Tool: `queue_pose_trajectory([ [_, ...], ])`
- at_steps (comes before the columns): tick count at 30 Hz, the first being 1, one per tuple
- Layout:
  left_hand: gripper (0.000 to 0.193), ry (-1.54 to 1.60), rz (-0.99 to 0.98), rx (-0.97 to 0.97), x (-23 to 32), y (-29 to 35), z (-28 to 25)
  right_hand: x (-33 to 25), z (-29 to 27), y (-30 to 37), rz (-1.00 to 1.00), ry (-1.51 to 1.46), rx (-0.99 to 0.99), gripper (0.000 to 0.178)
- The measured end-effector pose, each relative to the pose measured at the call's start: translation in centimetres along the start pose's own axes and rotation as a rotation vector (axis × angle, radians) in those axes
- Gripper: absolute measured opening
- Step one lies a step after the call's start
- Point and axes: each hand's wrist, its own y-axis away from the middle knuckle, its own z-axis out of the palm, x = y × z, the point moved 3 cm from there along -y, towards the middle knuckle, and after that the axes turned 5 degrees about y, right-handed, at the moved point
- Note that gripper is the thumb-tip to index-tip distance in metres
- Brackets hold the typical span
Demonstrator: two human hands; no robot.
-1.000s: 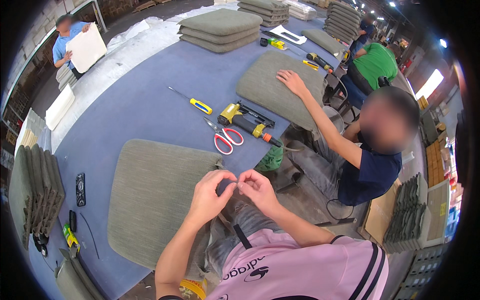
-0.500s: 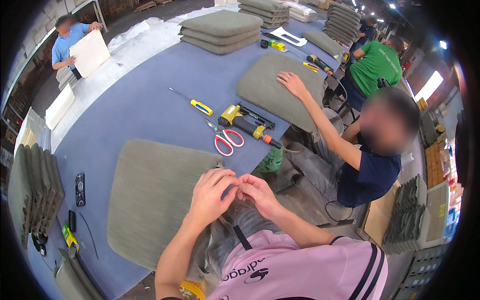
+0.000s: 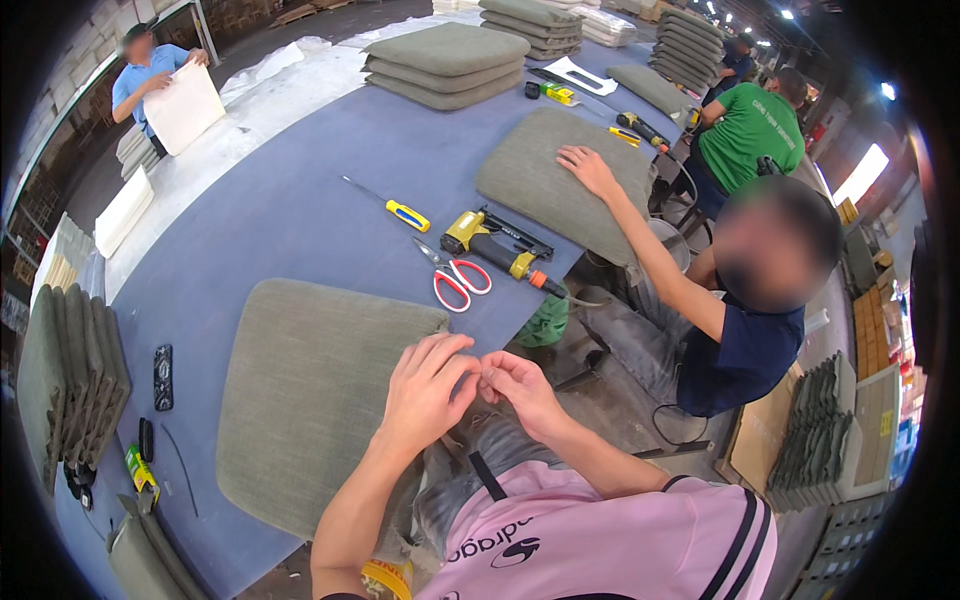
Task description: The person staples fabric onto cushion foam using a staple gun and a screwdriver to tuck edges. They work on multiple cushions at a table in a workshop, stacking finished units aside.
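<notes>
Over the near right edge of a grey-green padded seat cushion (image 3: 310, 390), my two hands are close together. My left hand (image 3: 428, 385) holds nothing that I can see; its fingers are curved, with a gap between them and the thumb. Thumb and fingers of my right hand (image 3: 520, 392) are pinched together, and whatever is between them is too small to make out. Beyond the cushion lie red-and-white-handled scissors (image 3: 452, 277), a yellow-handled screwdriver (image 3: 407, 215) and a yellow-and-black air stapler (image 3: 490, 243) with its hose.
A co-worker's hand (image 3: 590, 170) rests on another cushion (image 3: 540, 160) to the right. Cushion stacks stand at the back (image 3: 445, 65) and at left (image 3: 75, 380). A black tool (image 3: 163, 378) and a yellow-green cutter (image 3: 141, 470) lie on the blue tabletop (image 3: 300, 220).
My fingertips have drawn slightly apart, the right hand still pinched. At far left, a person in light blue has shifted the white sheet a little. The cushion and tools stay put.
</notes>
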Motion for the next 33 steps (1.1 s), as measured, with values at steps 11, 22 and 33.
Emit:
queue_pose_trajectory([
  [11,0.025,-0.043,0.025,0.047,0.1,-0.1,-0.5,-1.3,1.2,-0.2,-0.042,0.037,0.001,0.01],
  [22,0.029,-0.009,0.054,0.02,0.7,0.0,-0.8,-1.3,0.7,-0.4,-0.076,0.078,-0.102,0.008],
  [33,0.032,0.0,0.052,-0.036,0.8,-0.1,-0.6,-1.7,0.8,-0.5,-0.281,0.496,-0.053,0.014],
])
